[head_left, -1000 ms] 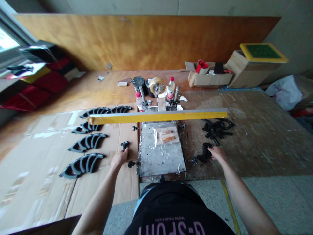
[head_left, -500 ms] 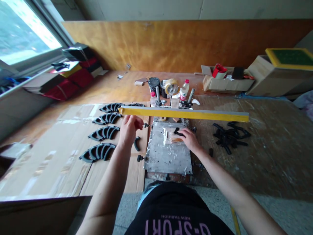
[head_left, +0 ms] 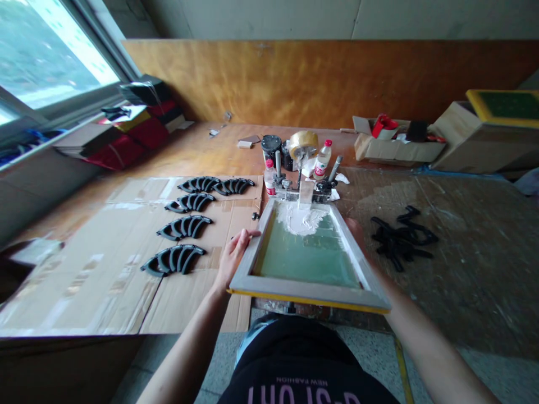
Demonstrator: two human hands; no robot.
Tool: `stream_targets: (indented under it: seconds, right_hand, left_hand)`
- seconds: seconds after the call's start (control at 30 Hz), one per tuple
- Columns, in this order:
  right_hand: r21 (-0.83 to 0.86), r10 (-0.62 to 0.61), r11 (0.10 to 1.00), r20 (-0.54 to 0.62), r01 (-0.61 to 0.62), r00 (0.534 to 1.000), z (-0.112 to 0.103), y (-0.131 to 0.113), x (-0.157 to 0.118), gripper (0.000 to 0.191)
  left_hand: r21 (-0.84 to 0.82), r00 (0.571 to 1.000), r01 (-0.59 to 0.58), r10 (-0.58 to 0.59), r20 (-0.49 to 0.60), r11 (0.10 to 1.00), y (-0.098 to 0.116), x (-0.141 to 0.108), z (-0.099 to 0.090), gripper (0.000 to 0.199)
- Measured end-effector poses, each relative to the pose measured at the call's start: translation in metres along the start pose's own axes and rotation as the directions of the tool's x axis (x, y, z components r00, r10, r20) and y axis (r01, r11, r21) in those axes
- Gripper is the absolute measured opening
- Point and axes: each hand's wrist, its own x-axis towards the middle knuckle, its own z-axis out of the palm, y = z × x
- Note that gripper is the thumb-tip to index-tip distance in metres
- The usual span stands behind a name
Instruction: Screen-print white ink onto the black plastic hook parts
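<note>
Left hand (head_left: 234,257) stretched forward, fingers curled over the left rail of the screen frame (head_left: 309,290), gripping it. Right hand (head_left: 355,231) mostly hidden behind the right rail; grip impossible to judge. Frame lying nearly flat in front of the torso, over the bench edge: pale grey rails, yellow underside, green mesh with white paste (head_left: 301,220) smeared at the far end. Ribbed black curved parts (head_left: 173,260) in rows on cardboard; tangled black pieces (head_left: 400,235) at right.

Left hand (head_left: 232,259) fingers curled; right hand (head_left: 352,229) mostly hidden.
</note>
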Motion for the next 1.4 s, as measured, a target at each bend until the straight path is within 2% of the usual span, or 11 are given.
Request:
stream_targets:
  seconds: [0.1,0.17,0.3,0.4,0.57,0.67,0.83,1.0,1.07,1.23,1.4]
  right_hand:
    - [-0.028,-0.005,1.000,-0.170,0.000,0.985,-0.011,0.000,0.032,0.033]
    - [-0.056,-0.120,0.992,-0.155,0.112,0.981,-0.004,-0.017,0.056,0.050]
    - [-0.131,-0.201,0.966,0.162,0.223,0.966,0.021,-0.057,0.082,0.035]
    - [-0.184,-0.178,0.951,0.327,0.248,0.928,0.030,-0.069,0.064,0.015]
    - [-0.005,-0.508,0.822,0.445,0.570,0.737,0.009,-0.064,0.017,0.020]
    - [0.131,-0.586,0.786,0.469,0.604,0.661,-0.003,-0.061,0.020,0.017]
    - [0.059,-0.491,0.864,0.309,0.499,0.814,0.013,-0.067,0.023,0.017]
    - [0.147,-0.609,0.792,0.240,0.592,0.756,0.021,-0.063,-0.005,0.020]
    - [0.188,-0.581,0.814,0.233,0.550,0.780,0.017,-0.063,0.004,0.013]
    - [0.086,-0.280,0.959,0.112,0.272,0.953,0.012,-0.061,0.077,0.053]
    - [0.029,0.065,0.998,-0.092,-0.063,0.994,-0.013,-0.003,0.099,0.046]
  left_hand:
    - [0.035,0.984,0.167,-0.169,0.060,0.985,-0.046,-0.012,0.000,0.061]
    - [0.020,0.975,0.215,-0.216,0.060,0.976,-0.074,-0.012,0.004,0.077]
    - [0.073,0.973,0.219,-0.223,0.051,0.973,-0.110,-0.004,0.007,0.078]
    - [0.083,0.974,0.210,-0.216,0.074,0.974,-0.122,-0.001,0.005,0.074]
    - [0.065,0.968,0.238,-0.242,0.067,0.969,-0.127,-0.001,0.004,0.072]
    - [0.076,0.971,0.233,-0.237,0.043,0.969,-0.124,-0.003,0.005,0.068]
    - [0.046,0.969,0.239,-0.242,0.053,0.970,-0.115,-0.005,0.006,0.068]
    - [0.025,0.963,0.258,-0.259,0.074,0.966,-0.112,-0.005,0.005,0.071]
    - [0.022,0.961,0.262,-0.263,0.079,0.965,-0.106,-0.005,0.004,0.073]
    - [-0.009,0.959,0.259,-0.256,0.120,0.966,-0.061,-0.009,-0.005,0.077]
    - [-0.120,0.984,0.166,-0.156,0.090,0.979,0.000,0.001,-0.004,0.060]
